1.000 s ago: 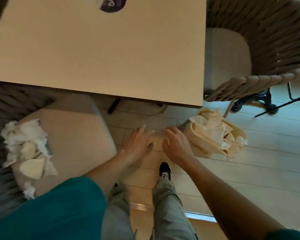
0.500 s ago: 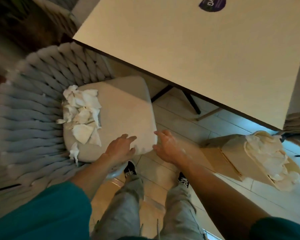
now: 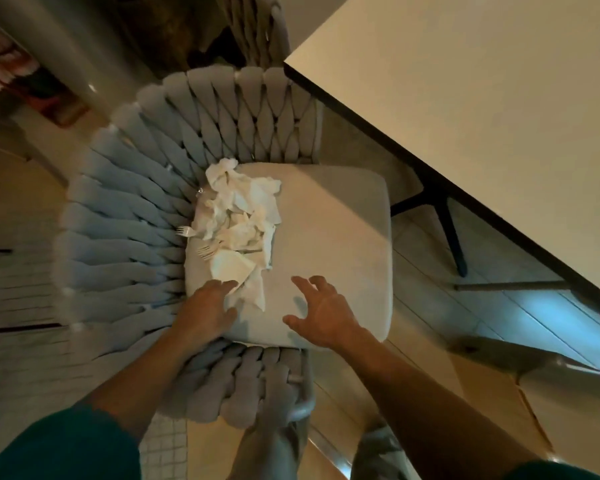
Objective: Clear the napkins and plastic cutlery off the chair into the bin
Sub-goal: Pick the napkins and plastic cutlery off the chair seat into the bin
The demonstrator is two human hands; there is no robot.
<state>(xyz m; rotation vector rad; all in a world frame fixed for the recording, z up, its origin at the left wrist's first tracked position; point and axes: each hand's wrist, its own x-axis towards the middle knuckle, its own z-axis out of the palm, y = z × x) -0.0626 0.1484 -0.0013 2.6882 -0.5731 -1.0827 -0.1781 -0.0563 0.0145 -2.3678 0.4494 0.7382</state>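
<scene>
A heap of crumpled white napkins lies on the left half of the chair's pale seat cushion. Two white plastic forks stick out of the heap's left side, one fork higher, another fork below it. My left hand rests on the cushion's near left corner, fingertips touching the nearest napkin, nothing gripped. My right hand hovers over the near middle of the cushion, fingers spread, empty. The bin's pale side shows at the lower right; its opening is out of frame.
The chair's thick woven rope back wraps around the left, far and near sides of the seat. A beige table top overhangs on the right, with a black table leg under it. My legs stand on the tiled floor below.
My view has swung left from the bin to above the chair. Both hands moved from the cushion's edge onto the seat; the left now touches the napkins.
</scene>
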